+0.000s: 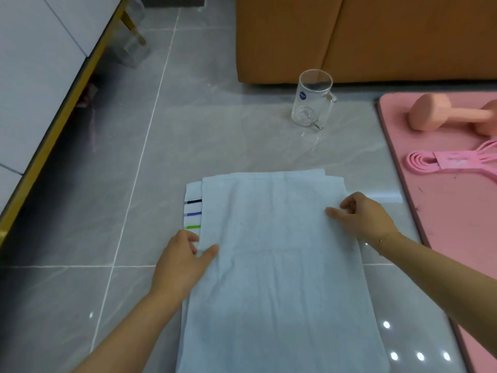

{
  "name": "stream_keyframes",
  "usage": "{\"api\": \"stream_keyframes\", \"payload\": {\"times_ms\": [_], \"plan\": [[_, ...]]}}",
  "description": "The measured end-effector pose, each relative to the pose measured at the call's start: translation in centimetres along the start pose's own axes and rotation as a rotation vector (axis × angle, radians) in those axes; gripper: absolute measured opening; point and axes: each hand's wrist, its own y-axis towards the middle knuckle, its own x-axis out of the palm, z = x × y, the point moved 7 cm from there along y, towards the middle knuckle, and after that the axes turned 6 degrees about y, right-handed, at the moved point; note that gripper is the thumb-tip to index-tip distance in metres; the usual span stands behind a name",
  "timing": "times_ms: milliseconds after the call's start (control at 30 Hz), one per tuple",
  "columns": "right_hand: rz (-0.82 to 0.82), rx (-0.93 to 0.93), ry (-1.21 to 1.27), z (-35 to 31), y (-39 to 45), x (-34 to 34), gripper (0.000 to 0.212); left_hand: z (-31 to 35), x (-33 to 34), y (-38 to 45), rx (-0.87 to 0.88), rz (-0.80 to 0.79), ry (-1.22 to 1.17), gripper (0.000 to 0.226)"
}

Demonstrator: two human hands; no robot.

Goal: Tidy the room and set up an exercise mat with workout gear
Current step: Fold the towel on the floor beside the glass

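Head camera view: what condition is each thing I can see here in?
towel: folded, flat on the floor
left hand: pinching the towel's left edge
right hand: pinching its right edge
glass mug: upright, empty
exercise mat: unrolled
dumbbell: lying on the mat
resistance band: bundled, on the mat

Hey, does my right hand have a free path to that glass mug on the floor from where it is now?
Probably yes. The right hand rests on the towel, and only bare floor tile lies between it and the upright glass mug; the pink mat sits off to the side.
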Motion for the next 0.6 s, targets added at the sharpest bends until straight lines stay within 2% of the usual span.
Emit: {"api": "stream_keyframes", "payload": {"times_ms": [67, 100, 233, 267, 333, 400, 433, 500, 600], "plan": [[0.029, 0.004, -0.014, -0.3, 0.7, 0.1, 0.035, -0.3, 0.0, -0.2, 0.040, 0.055, 0.013, 0.022], [0.056, 0.012, 0.027, -0.3, 0.9, 0.2, 0.037, -0.4, 0.0, -0.5, 0.066, 0.069, 0.005, 0.024], [0.119, 0.041, 0.223, -0.4, 1.1, 0.0, 0.073, -0.4, -0.3, -1.2, 0.111, 0.093, -0.140, 0.029], [0.110, 0.055, 0.239, -0.3, 1.4, 0.0, 0.075, 0.0, -0.4, -0.9, 0.085, 0.067, -0.240, 0.030], [0.078, 0.089, 0.290, -0.5, 2.0, 0.2, 0.060, 1.2, -0.2, 0.2, -0.036, -0.039, -0.590, 0.038], [0.042, 0.094, 0.356, -0.8, 2.4, 0.5, 0.026, 2.8, -0.1, 1.7, -0.114, -0.059, -0.789, 0.047], [0.047, 0.082, 0.379, -1.0, 2.4, 0.6, 0.018, 3.7, -0.3, 2.5, -0.071, -0.031, -0.787, 0.044], [0.109, 0.003, 0.420, -1.0, 2.3, 0.5, 0.027, 5.6, -1.1, 3.3, 0.100, 0.043, -0.674, 0.030], [0.263, -0.224, 0.558, -1.9, 1.0, -1.3, 0.017, 5.8, -2.1, 2.2, 0.236, 0.090, -0.628, 0.037]]}}
